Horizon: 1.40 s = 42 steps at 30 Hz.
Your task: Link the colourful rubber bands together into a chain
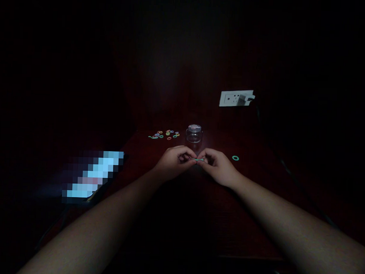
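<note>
Over the middle of the dark red table, my left hand [176, 162] and my right hand [218, 165] meet with thumbs and fingertips pinched together. Between them is a small green hair tie [197, 159], pulled into a short line and partly covered by the fingers. Just beyond the hands stands a clear lidded jar [194, 135]. To the right of my right hand, another green hair tie [235, 158] lies flat as a ring. Several colourful hair ties [168, 133] are scattered left of the jar.
A lit screen device [97, 176], blurred out, lies at the left. On the back wall a white socket plate [231, 98] holds a plug [247, 98], whose dark cable [285, 164] runs down the right side. The surroundings are very dark.
</note>
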Each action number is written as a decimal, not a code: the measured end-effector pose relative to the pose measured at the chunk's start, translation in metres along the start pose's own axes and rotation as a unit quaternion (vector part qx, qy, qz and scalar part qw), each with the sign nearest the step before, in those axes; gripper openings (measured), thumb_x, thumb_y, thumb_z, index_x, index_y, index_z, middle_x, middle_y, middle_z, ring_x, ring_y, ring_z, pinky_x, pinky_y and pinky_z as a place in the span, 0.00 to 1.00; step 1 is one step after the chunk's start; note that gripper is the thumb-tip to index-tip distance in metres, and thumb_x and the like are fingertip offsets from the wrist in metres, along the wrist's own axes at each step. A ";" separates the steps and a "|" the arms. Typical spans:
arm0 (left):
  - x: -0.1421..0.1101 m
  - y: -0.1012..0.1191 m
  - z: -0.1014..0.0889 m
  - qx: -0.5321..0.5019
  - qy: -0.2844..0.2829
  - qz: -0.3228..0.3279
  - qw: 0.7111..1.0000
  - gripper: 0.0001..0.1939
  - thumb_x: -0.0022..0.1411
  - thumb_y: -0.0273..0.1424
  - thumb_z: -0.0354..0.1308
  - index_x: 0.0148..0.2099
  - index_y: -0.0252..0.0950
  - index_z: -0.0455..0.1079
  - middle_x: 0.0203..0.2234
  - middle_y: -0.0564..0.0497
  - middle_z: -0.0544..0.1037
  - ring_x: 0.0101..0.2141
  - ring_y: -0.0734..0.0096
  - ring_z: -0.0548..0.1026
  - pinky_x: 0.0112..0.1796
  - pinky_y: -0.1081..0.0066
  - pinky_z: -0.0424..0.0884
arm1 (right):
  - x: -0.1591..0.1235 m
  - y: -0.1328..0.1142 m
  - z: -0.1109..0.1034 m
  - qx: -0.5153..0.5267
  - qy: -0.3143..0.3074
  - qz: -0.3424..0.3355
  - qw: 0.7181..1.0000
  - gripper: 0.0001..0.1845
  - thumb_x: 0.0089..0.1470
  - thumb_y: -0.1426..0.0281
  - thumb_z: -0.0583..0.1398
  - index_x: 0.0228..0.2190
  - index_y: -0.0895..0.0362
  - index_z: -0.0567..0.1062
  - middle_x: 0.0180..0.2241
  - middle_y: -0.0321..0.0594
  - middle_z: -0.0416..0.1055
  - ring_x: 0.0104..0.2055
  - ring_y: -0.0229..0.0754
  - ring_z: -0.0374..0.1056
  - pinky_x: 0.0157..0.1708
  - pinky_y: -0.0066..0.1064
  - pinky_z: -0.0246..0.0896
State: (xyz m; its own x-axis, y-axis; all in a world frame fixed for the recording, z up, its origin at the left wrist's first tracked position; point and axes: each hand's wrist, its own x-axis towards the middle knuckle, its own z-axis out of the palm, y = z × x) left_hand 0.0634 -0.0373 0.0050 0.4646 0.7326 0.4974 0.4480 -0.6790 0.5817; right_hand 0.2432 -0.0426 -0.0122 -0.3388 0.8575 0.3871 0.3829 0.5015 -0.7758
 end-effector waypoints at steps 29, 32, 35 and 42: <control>0.001 0.003 -0.001 0.013 -0.008 -0.054 0.998 0.07 0.53 0.32 0.56 0.31 0.33 0.71 0.25 0.51 0.73 0.24 0.78 0.67 0.25 0.77 0.64 | 0.000 -0.008 -0.003 0.013 0.023 -0.010 1.000 0.08 0.49 0.66 0.55 0.26 0.60 0.69 0.23 0.36 0.64 0.25 0.34 0.57 0.25 0.27 0.53; 0.001 0.002 -0.002 0.015 -0.015 -0.052 0.998 0.07 0.54 0.32 0.55 0.32 0.33 0.70 0.26 0.51 0.73 0.24 0.78 0.67 0.26 0.77 0.64 | 0.000 -0.005 -0.002 0.013 0.012 -0.008 1.000 0.08 0.48 0.66 0.56 0.27 0.60 0.69 0.22 0.35 0.63 0.24 0.33 0.56 0.25 0.26 0.52; 0.002 0.002 -0.002 0.010 -0.024 -0.050 0.998 0.07 0.55 0.31 0.54 0.32 0.32 0.69 0.26 0.51 0.72 0.25 0.78 0.66 0.26 0.77 0.64 | 0.000 -0.001 -0.001 0.014 -0.005 -0.001 1.000 0.09 0.48 0.66 0.56 0.28 0.60 0.69 0.22 0.35 0.63 0.23 0.33 0.55 0.24 0.25 0.52; 0.002 0.003 -0.003 0.008 -0.028 -0.046 0.999 0.06 0.55 0.31 0.53 0.32 0.33 0.68 0.26 0.52 0.71 0.25 0.77 0.66 0.26 0.76 0.63 | 0.000 0.001 -0.001 0.004 -0.003 0.003 1.000 0.09 0.48 0.65 0.56 0.29 0.59 0.70 0.22 0.35 0.64 0.23 0.33 0.57 0.24 0.26 0.52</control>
State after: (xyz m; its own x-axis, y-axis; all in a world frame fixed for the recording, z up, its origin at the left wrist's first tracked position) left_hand 0.0637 -0.0384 0.0094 0.4631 0.7880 0.4058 0.5023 -0.6105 0.6124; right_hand 0.2448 -0.0423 -0.0125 -0.3412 0.8595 0.3806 0.3770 0.4960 -0.7822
